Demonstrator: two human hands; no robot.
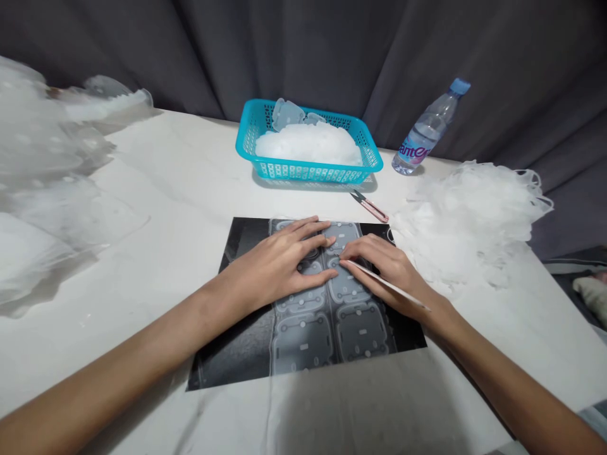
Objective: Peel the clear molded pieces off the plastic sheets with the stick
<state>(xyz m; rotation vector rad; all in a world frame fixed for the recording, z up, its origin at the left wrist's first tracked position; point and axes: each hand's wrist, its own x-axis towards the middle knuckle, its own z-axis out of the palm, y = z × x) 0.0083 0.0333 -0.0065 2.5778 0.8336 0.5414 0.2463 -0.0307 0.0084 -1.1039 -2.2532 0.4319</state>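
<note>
A translucent plastic sheet with several moulded rounded-square shapes (303, 341) lies over a black mat (237, 335) on the white table. My left hand (289, 259) rests flat on the sheet with its fingers spread, pressing on its upper part. Just right of it, my right hand (389, 272) is closed around a thin white stick-like tool (384, 283). The tool's tip points left and meets the sheet near the edge of a moulded shape, close to my left fingertips. What kind of tool it is I cannot make out.
Behind the mat stands a turquoise basket (313, 172) of white translucent pieces. Pink-handled thread snips (372, 207) lie before it. A water bottle (427, 136) stands at the back right. Heaps of translucent plastic scraps (474, 221) and plastic sheets (42, 158) flank the mat.
</note>
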